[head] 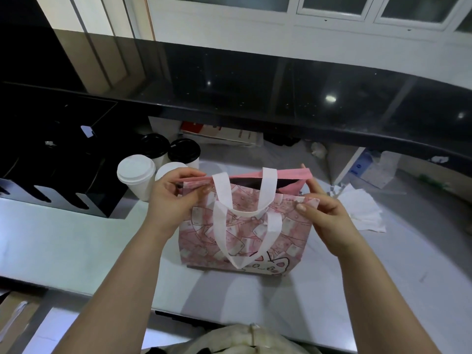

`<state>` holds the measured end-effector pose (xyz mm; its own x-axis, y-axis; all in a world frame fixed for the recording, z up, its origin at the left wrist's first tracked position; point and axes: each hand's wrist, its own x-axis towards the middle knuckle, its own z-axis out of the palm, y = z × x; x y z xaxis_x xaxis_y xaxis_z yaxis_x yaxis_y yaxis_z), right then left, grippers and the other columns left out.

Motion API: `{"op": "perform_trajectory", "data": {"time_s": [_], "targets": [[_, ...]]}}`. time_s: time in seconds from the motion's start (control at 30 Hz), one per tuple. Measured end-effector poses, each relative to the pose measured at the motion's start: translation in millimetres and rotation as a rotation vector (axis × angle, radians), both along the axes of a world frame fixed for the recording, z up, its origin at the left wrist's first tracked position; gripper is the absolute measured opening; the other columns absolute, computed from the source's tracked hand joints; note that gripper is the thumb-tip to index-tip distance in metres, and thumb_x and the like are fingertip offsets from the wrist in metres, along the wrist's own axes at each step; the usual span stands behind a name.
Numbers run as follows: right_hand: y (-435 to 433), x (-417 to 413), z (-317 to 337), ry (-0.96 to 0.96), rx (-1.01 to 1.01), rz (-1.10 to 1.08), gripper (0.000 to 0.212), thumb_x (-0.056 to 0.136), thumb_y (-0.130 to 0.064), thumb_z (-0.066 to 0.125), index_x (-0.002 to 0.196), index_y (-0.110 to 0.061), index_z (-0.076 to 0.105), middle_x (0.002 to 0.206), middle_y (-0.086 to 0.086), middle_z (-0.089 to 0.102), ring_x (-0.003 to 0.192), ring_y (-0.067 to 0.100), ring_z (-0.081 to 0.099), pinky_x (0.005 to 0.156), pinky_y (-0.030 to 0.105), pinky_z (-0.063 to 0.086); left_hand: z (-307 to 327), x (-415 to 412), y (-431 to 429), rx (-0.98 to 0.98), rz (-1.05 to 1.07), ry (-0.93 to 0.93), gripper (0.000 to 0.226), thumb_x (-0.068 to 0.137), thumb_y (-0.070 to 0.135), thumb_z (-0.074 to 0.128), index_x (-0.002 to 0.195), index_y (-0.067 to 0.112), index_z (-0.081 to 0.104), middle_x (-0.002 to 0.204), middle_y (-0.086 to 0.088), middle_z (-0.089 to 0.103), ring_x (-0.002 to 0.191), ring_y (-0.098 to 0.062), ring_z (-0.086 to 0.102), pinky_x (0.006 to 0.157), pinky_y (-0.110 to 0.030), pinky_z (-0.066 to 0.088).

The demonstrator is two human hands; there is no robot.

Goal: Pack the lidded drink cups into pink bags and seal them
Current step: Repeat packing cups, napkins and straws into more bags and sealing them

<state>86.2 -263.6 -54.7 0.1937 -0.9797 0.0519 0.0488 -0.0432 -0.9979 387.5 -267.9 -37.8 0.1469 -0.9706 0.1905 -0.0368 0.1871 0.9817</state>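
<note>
bag: pink bag [245, 233] upright on counter [76, 246], mouth open
hands: L hand [173, 198] + R hand [324, 213] pinch top corners
cups: 4 lidded cups [136, 175] just left of bag

No legible text anywhere; markings on pink bag [245, 233] and far box [229, 134] too blurred.

Just left of the pink bag [245, 226], four lidded cups [136, 175] crowd its far corner, and a black rack [63, 162] walls off that side beyond them. A dark raised ledge [281, 103] runs across behind the bag. White papers [365, 213] lie to its right. Open worktop [76, 246] spreads before the bag and to its near left.
</note>
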Motion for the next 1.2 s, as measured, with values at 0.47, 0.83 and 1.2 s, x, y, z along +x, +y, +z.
{"op": "perform_trajectory", "data": {"time_s": [0.47, 0.83, 1.2], "targets": [[1, 40, 0, -0.094, -0.204, -0.476, 0.047, 0.085, 0.016, 0.058, 0.093, -0.028, 0.047, 0.073, -0.004, 0.068, 0.070, 0.013, 0.063, 0.060, 0.023, 0.050, 1, 16, -1, -0.003, -0.152, 0.010, 0.052, 0.070, -0.025, 0.066, 0.068, 0.026, 0.075, 0.080, 0.006, 0.074, 0.083, -0.010, 0.069, 0.075, -0.024, 0.057], [-1, 25, 18, 0.066, -0.206, -0.362, 0.042, 0.082, 0.019, 0.060, 0.096, -0.020, 0.053, 0.076, -0.008, 0.068, 0.075, 0.012, 0.064, 0.062, 0.026, 0.054, 2, 6, -3, -0.055, -0.080, -0.105, 0.043, 0.074, -0.024, 0.062, 0.075, 0.018, 0.073, 0.085, 0.007, 0.075, 0.090, -0.011, 0.069, 0.078, -0.022, 0.054], [-4, 23, 11, 0.531, -0.383, -0.366, 0.061, 0.078, 0.016, 0.063, 0.090, -0.042, 0.050, 0.088, -0.023, 0.055, 0.082, 0.001, 0.053, 0.074, 0.018, 0.050, 7, 13, -3, -0.022, -0.152, -0.121, 0.040, 0.077, -0.021, 0.065, 0.065, 0.016, 0.071, 0.090, 0.004, 0.076, 0.093, -0.013, 0.070, 0.073, -0.022, 0.056]]}}
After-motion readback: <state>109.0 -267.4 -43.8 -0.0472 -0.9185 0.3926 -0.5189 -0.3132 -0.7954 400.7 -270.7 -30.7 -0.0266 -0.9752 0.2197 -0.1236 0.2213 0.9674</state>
